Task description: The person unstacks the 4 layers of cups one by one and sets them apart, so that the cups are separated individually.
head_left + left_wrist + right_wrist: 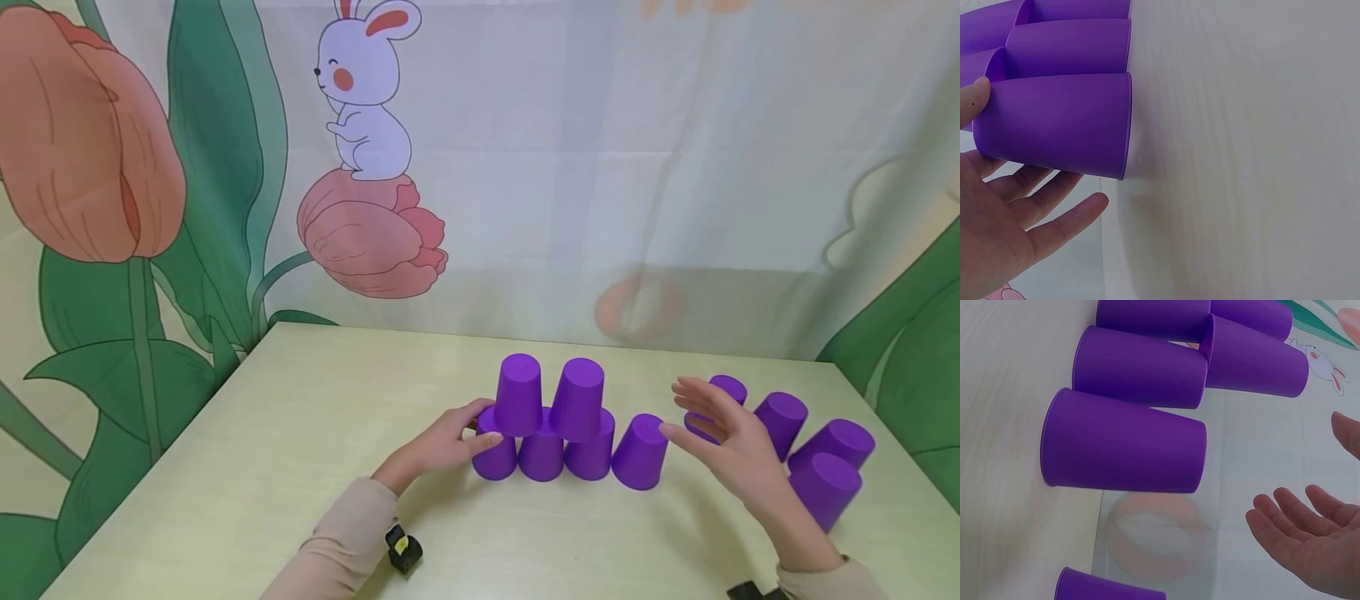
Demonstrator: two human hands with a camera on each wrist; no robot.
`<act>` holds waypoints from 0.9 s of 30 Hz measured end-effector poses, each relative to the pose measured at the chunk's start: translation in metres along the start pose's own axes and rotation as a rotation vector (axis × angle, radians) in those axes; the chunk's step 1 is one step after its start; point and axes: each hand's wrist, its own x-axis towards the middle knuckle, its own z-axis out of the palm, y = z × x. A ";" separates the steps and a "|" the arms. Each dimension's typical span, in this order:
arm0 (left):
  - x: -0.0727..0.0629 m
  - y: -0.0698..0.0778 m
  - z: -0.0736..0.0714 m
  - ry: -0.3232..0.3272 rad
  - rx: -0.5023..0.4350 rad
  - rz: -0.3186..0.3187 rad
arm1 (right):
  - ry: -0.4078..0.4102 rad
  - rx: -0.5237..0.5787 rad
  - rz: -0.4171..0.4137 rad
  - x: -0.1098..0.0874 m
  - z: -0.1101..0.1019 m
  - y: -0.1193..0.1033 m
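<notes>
Upside-down purple cups stand in a row on the table, with two more stacked above, an upper-left cup (518, 395) and an upper-right cup (578, 400). At the row's left end, my left hand (450, 437) holds the leftmost cup (1054, 125), its thumb on the near side and its fingers along the far side. My right hand (731, 442) is raised just right of the row's rightmost cup (640, 452), fingers spread and holding nothing. In the right wrist view that cup (1125, 444) stands apart from the right hand (1316, 544).
More upside-down purple cups stand at the right of the pale table (247, 450), among them a front cup (827, 490) and a cup behind the right hand (728, 388). A printed curtain (525, 208) hangs behind the table. Black wrist devices (403, 550) sit by the sleeves.
</notes>
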 end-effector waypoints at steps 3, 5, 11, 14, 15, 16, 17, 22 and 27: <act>0.000 0.000 0.000 -0.001 0.000 -0.002 | 0.004 0.008 -0.024 0.004 0.004 -0.002; 0.000 0.001 0.000 0.000 0.000 -0.004 | 0.003 0.011 -0.038 0.006 0.007 -0.003; -0.001 0.002 0.000 -0.003 0.001 0.002 | -0.019 0.050 -0.044 0.013 0.016 -0.007; -0.001 0.002 0.000 -0.001 0.008 0.003 | -0.038 0.077 -0.034 0.017 0.020 -0.010; -0.001 0.002 0.000 0.000 0.008 0.003 | -0.045 0.084 -0.028 0.018 0.021 -0.011; -0.001 0.002 -0.001 0.001 0.009 0.003 | -0.051 0.091 -0.022 0.019 0.023 -0.013; -0.002 0.002 -0.001 0.001 0.010 0.001 | -0.059 0.092 -0.016 0.020 0.024 -0.014; -0.002 0.003 -0.001 0.002 0.004 -0.001 | -0.077 0.111 -0.005 0.026 0.032 -0.017; -0.002 0.004 -0.001 0.002 0.001 -0.005 | -0.088 0.128 -0.021 0.031 0.040 -0.019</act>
